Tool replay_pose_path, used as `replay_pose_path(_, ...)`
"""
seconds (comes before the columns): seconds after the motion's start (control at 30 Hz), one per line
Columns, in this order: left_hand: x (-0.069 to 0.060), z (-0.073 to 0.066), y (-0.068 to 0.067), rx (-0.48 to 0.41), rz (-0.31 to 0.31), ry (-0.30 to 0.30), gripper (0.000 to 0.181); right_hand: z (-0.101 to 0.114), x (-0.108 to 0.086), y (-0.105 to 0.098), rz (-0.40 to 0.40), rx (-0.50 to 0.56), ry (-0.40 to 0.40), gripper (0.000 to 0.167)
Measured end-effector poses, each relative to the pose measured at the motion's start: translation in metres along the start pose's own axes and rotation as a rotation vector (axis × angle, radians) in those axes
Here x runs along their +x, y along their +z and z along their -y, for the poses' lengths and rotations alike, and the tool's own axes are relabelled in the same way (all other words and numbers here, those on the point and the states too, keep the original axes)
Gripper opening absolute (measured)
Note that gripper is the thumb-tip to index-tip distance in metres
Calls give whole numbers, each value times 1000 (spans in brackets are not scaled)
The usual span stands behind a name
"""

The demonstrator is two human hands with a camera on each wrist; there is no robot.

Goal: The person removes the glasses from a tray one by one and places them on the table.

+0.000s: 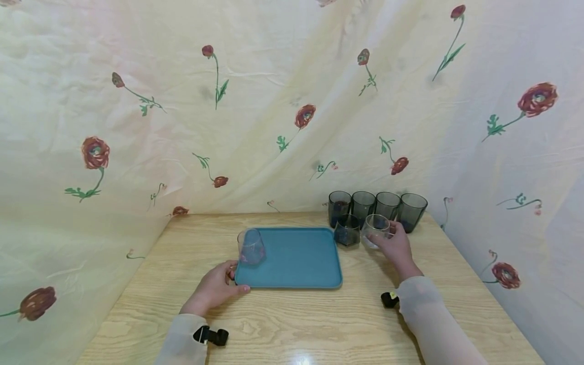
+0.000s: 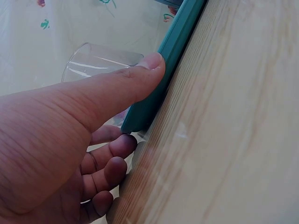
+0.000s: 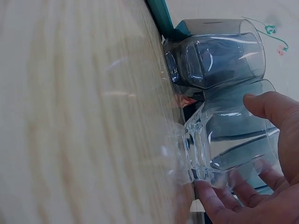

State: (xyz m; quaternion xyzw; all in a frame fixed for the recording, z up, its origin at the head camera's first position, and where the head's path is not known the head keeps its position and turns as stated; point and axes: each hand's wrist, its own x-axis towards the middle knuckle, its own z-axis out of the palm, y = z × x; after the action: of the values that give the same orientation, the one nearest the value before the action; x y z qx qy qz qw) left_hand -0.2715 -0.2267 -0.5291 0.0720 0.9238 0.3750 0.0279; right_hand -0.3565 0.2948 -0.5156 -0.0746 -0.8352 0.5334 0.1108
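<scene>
A blue tray (image 1: 296, 258) lies on the wooden table. My left hand (image 1: 218, 288) holds its front left corner, the thumb (image 2: 152, 60) along the rim and the curled fingers at the corner. Near the left end of the tray stands a clear glass (image 1: 252, 247), partly hidden behind the thumb in the left wrist view. To the right of the tray, my right hand (image 1: 398, 248) grips another clear glass (image 3: 233, 140) from its right side, with thumb and fingers around it. Right beside that glass is a short dark grey glass (image 1: 348, 232), upright on the table.
Several tall grey tumblers (image 1: 388, 205) stand in a row at the back right, behind the short glasses. A flowered cloth (image 1: 255, 126) hangs behind and beside the wooden table (image 1: 283, 324). A black wrist strap (image 1: 211, 335) sits on the left sleeve.
</scene>
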Motion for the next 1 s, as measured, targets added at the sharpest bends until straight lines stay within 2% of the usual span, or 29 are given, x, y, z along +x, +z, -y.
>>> replay_pose_path(0.43,-1,0,0,-34,8,-10,94,0,0,0,36,-2,19,99)
replay_pose_path(1.0,-1,-2,0,-42,11,-20,95,3,-1,-2,34,-17,-2,102)
